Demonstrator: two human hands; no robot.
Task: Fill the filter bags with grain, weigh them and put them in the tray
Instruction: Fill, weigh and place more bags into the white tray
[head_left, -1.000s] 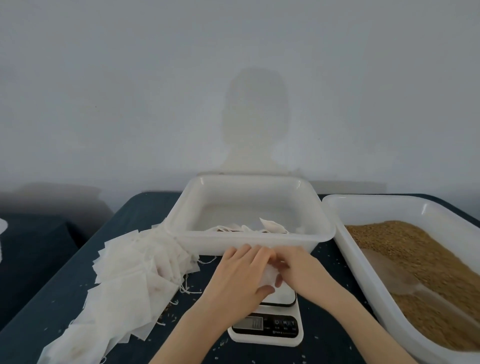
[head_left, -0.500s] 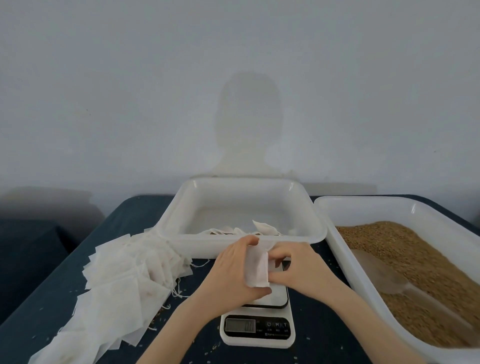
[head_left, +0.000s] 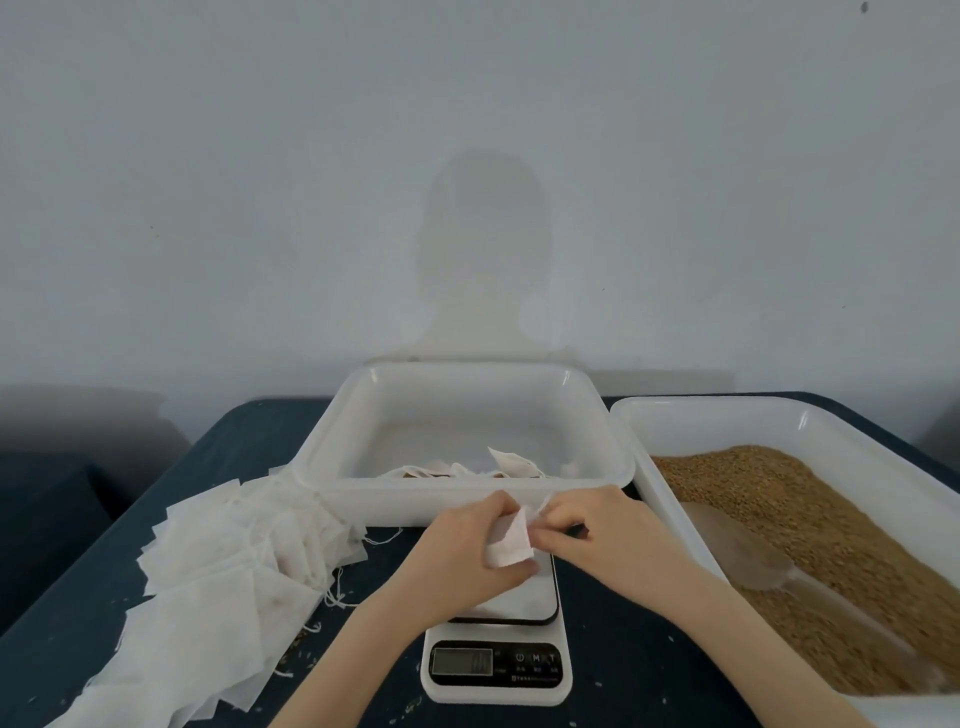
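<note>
white filter bag (head_left: 511, 540) above scale (head_left: 524, 592), pinched

Your scale (head_left: 497, 660) sits near you at centre, with the tray (head_left: 467, 501) just beyond it holding bags (head_left: 511, 462) inside. Spare bags (head_left: 208, 587) lie in a pile to the left; the grain bin (head_left: 810, 551) lies right, scoop (head_left: 748, 558) in it.

The dark table (head_left: 649, 670) (grain-speckled) bears bags (head_left: 208, 587), scale (head_left: 498, 670), tray (head_left: 467, 499), grain bin (head_left: 670, 415).
</note>
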